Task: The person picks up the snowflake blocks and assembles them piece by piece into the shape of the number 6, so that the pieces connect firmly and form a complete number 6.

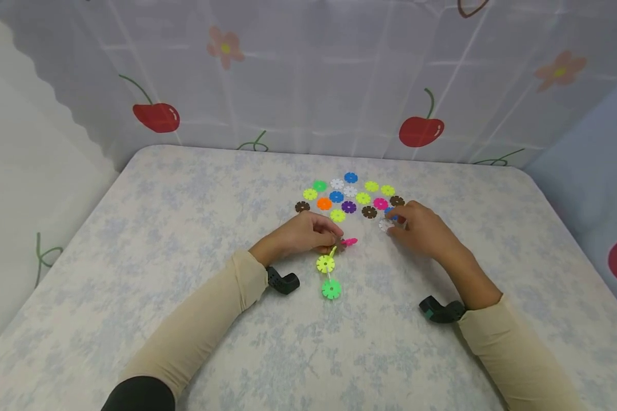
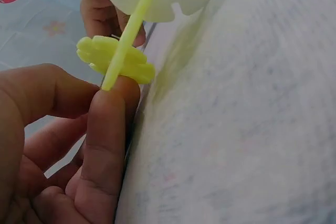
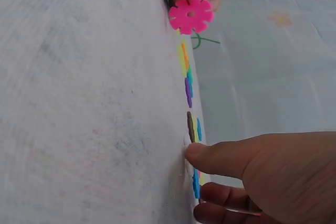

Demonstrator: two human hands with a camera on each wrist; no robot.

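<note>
My left hand (image 1: 311, 233) pinches a chain of slotted plastic discs between thumb and fingers. Down the chain hang a yellow disc (image 1: 325, 264), an edge-on white disc (image 2: 163, 1) and a green disc (image 1: 331, 289). At its other end a brown disc (image 1: 340, 245), partly hidden by the fingers, joins a pink disc (image 3: 190, 14). My right hand (image 1: 423, 229) is at the right front of the loose discs. Its thumb touches a loose white disc (image 1: 384, 225), with the other fingers spread apart from the thumb beside a blue disc (image 3: 196, 183).
Several loose discs lie flat beyond the hands, among them an orange disc (image 1: 324, 204), a purple disc (image 1: 348, 207) and a green disc (image 1: 320, 186). A patterned cloth covers the table (image 1: 185, 217). Behind it hangs a cherry-printed curtain (image 1: 298, 85).
</note>
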